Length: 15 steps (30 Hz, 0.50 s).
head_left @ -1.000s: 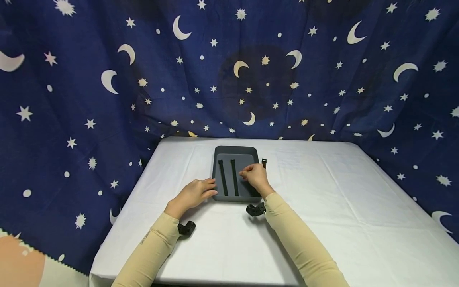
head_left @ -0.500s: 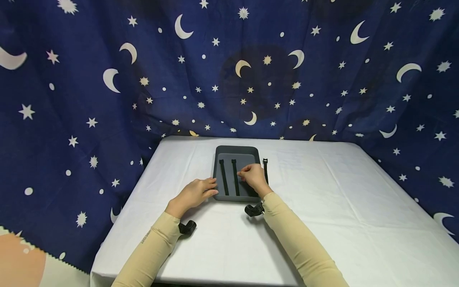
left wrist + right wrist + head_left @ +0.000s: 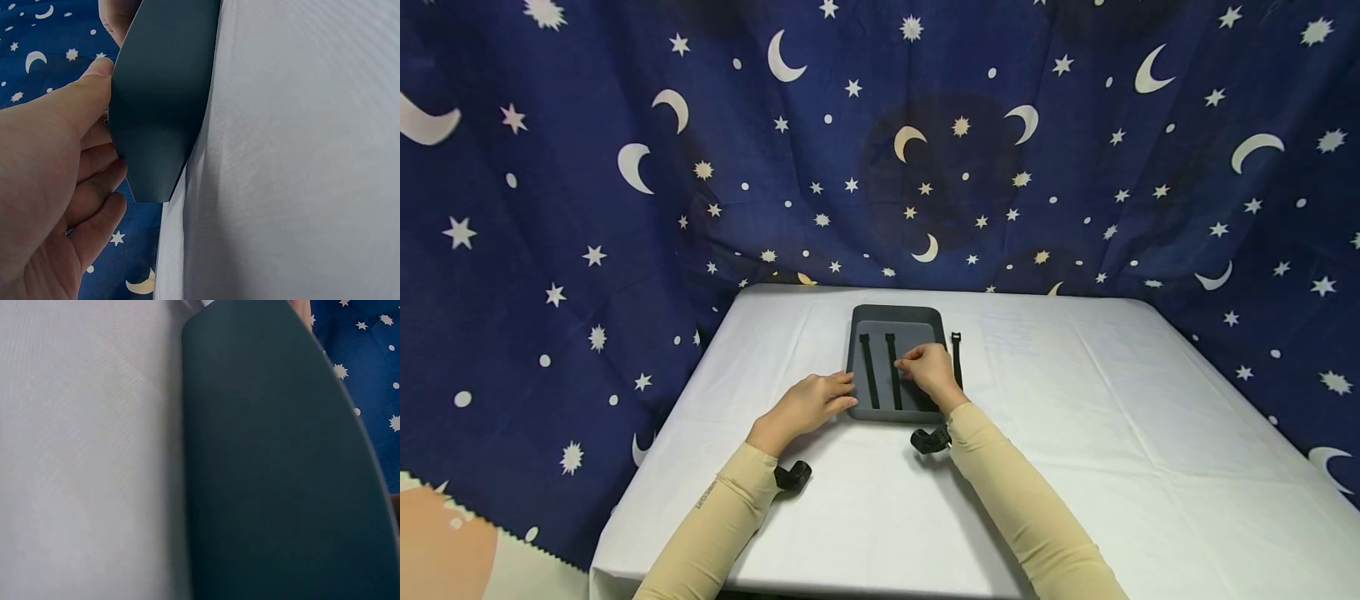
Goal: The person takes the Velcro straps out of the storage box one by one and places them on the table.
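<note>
A dark grey rectangular tray lies on the table. Inside it, two black straps with buckle-like heads lie lengthwise, roughly parallel. Along the tray's right side, on the cloth, lies another black strap, partly behind my right hand. My left hand touches the tray's left rim; in the left wrist view its thumb and fingers rest along that edge. Over the tray, my right hand has thumb and forefinger together at the right-hand strap inside; whether they pinch it is unclear. The right wrist view shows mostly the outer tray wall.
A white cloth covers the table. Behind it hangs a dark blue curtain with moons and stars. A black wrist mount sits at the left wrist, another black mount at the right.
My right hand's fingertips have shifted slightly left, to the right-hand strap inside the tray. The strap outside the tray shows more. My left hand stays at the rim.
</note>
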Tool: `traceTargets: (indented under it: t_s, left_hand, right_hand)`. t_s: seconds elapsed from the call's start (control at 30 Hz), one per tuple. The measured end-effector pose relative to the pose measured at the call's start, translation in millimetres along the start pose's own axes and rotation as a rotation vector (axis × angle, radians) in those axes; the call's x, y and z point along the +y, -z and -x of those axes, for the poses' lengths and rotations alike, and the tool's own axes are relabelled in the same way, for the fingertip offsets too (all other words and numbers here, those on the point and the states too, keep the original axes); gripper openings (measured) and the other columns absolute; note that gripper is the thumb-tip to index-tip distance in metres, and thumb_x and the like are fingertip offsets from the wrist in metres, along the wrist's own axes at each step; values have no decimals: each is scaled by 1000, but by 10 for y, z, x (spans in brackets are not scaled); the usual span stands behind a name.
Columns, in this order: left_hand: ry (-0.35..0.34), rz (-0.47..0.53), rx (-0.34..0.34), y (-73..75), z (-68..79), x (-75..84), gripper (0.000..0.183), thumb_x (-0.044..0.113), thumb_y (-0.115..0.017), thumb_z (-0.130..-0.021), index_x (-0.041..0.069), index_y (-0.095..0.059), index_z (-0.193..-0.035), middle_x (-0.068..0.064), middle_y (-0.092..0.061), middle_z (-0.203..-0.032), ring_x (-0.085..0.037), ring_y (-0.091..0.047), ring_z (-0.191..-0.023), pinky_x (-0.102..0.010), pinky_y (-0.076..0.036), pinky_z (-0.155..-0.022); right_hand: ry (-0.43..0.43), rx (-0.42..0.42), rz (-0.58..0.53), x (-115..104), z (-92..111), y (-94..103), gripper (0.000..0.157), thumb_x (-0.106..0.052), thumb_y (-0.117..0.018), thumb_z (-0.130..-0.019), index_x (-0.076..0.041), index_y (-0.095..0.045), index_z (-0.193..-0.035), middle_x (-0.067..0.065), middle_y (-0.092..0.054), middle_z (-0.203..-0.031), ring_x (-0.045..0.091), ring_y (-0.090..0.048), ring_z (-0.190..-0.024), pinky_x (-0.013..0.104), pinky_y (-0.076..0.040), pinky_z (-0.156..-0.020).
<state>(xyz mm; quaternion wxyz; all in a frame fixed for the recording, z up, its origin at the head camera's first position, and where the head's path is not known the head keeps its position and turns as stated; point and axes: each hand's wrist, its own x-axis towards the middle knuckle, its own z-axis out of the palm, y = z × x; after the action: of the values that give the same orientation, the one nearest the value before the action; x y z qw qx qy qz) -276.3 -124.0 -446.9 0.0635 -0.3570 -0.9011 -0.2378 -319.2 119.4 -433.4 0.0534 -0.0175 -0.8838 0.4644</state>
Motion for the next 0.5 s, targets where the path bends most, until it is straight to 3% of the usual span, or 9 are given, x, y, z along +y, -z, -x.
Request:
traceTargets:
  t_s: [0.5]
  left_hand:
    - [5, -8, 4, 5, 1, 19, 43, 30, -61, -100, -3, -68, -126, -18, -58, -141, -33, -56, -133, -45, -49, -109]
  right_hand:
    - [19, -22, 9, 10, 16, -23, 12, -13, -77, -89, -4, -78, -81, 3, -70, -65, 14, -63, -64, 23, -46, -58]
